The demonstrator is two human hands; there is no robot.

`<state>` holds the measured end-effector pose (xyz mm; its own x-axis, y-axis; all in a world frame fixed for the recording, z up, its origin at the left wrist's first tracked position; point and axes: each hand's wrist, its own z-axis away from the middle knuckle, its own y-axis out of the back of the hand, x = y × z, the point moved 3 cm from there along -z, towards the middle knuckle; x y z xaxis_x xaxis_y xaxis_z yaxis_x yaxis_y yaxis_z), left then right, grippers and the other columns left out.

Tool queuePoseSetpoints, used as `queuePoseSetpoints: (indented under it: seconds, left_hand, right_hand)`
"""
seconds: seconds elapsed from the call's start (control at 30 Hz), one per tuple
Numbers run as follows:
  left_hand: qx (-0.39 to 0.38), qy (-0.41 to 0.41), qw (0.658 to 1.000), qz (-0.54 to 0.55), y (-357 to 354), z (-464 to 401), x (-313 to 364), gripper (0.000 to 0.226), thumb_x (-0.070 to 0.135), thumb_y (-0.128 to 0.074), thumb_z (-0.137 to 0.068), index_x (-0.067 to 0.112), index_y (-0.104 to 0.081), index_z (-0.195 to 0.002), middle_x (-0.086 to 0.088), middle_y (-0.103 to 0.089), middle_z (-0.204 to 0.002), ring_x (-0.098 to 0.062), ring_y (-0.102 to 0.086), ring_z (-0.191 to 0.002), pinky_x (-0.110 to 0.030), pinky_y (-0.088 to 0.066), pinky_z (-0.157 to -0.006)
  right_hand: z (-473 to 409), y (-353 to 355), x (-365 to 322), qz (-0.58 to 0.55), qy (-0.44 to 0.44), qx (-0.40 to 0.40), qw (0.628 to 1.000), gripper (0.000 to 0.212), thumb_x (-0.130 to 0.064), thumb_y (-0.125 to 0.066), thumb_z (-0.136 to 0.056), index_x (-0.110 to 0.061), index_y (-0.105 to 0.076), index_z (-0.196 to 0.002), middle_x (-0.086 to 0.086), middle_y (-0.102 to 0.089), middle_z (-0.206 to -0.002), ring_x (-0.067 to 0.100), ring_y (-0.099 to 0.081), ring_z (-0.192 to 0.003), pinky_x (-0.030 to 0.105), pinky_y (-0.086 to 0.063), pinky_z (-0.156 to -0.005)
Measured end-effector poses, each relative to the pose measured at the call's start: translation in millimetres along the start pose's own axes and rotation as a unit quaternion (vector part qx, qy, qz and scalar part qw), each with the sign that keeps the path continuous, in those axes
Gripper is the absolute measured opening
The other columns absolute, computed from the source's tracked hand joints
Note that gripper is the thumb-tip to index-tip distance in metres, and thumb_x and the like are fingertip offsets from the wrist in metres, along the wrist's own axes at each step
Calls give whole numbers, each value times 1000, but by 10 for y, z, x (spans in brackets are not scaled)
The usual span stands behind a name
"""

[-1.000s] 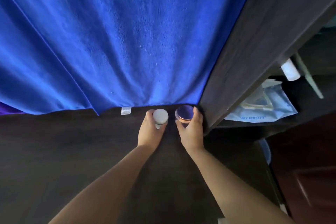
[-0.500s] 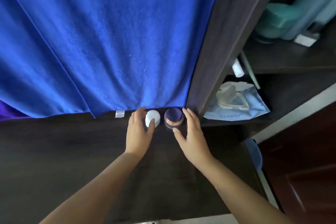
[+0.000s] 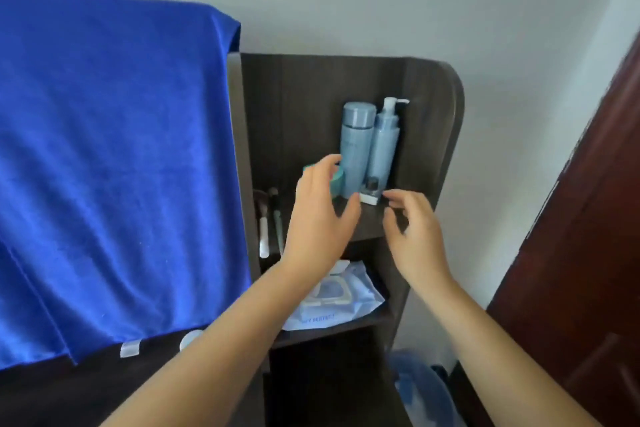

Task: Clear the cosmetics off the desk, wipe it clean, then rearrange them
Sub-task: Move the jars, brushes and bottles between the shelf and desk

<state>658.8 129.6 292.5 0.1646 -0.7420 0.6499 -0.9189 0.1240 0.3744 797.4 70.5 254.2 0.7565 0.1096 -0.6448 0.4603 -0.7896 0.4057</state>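
Observation:
Both my hands are raised in front of the dark side shelf (image 3: pixel 429 135). My left hand (image 3: pixel 320 215) is spread open just before a teal jar (image 3: pixel 337 180), holding nothing. My right hand (image 3: pixel 412 232) hangs open with loosely bent fingers near a small white-based bottle (image 3: pixel 370 192). Behind stand a tall blue capped bottle (image 3: pixel 356 142) and a blue pump bottle (image 3: pixel 386 142). A white jar (image 3: pixel 190 338) sits on the dark desk (image 3: pixel 52 392) under my left forearm; the purple-lidded jar is hidden.
A blue towel (image 3: pixel 114 166) hangs over the panel at left. Two makeup brushes (image 3: pixel 270 218) lean in the shelf's left corner. A blue wipes pack (image 3: pixel 341 302) lies on the lower shelf. A blue bin (image 3: pixel 422 388) stands below; a dark red door (image 3: pixel 588 253) is at right.
My hands have let go of the two small jars on the desk and risen to the side shelf. The view has swung up and right.

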Motion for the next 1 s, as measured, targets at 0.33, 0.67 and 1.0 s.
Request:
queuePoseSetpoints:
  seconds: [0.33, 0.67, 1.0]
  left_hand:
    - [-8, 313, 948, -56, -537, -563, -791, 86, 18, -65, -82, 14, -8, -145, -15, -15, -146, -32, -24, -133, -39, -25, -108]
    - [40, 294, 949, -105, -524, -490, -750, 76, 26, -76, -73, 1, -32, -130, -17, -35, -134, -31, -35, -126, -36, -31, -104]
    - [37, 161, 983, 77, -319, 444, -62, 67, 19, -80, -68, 33, -37, -117, 2, -45, -124, -8, -47, -112, -18, -42, -91]
  right_hand:
    - [-508, -420, 387, 161, -79, -58, 982, 44, -28, -60, -87, -10, -46, -125, 12, -51, -124, 31, -51, -112, 41, -43, -89]
    - [-521, -394, 453, 123, -77, -81, 986, 36, -32, -62, -86, -7, -56, -110, 14, -57, -110, 31, -54, -103, 41, -46, -84]
    - [234, 230, 360, -97, -72, -55, 991, 30, -20, -65, -84, -15, -57, -112, 0, -60, -103, 11, -60, -89, 20, -49, -77]
